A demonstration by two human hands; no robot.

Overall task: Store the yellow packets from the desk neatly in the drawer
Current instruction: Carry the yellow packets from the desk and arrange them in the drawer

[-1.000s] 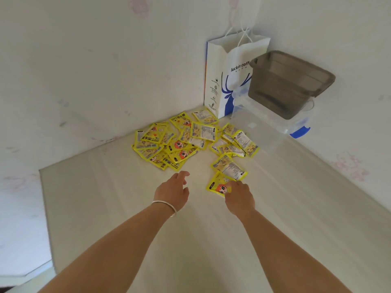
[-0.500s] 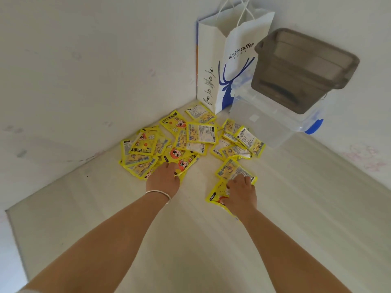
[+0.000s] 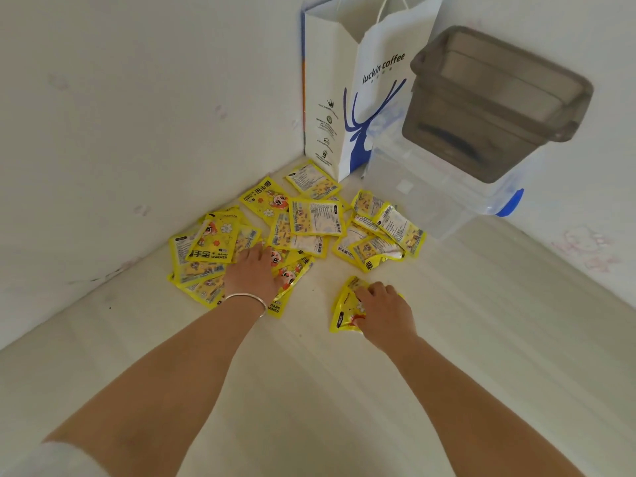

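Several yellow hand-warmer packets (image 3: pixel 315 216) lie scattered in the far corner of the pale desk (image 3: pixel 309 390). My left hand (image 3: pixel 251 271), with a silver bangle on the wrist, lies palm down on the left cluster of packets, fingers spread over them. My right hand (image 3: pixel 383 311) is closed on a small bunch of yellow packets (image 3: pixel 344 306) that sits apart from the pile, nearer to me. No drawer is in view.
A white and blue paper bag (image 3: pixel 347 98) stands in the corner against the walls. To its right a clear plastic box (image 3: pixel 430 197) with a blue latch carries a grey translucent bin (image 3: pixel 495 101). Walls close off the desk's left and back sides.
My left hand has reached forward onto the left cluster of packets. My right hand has gathered the two near packets together under its fingers and drawn them slightly toward me.
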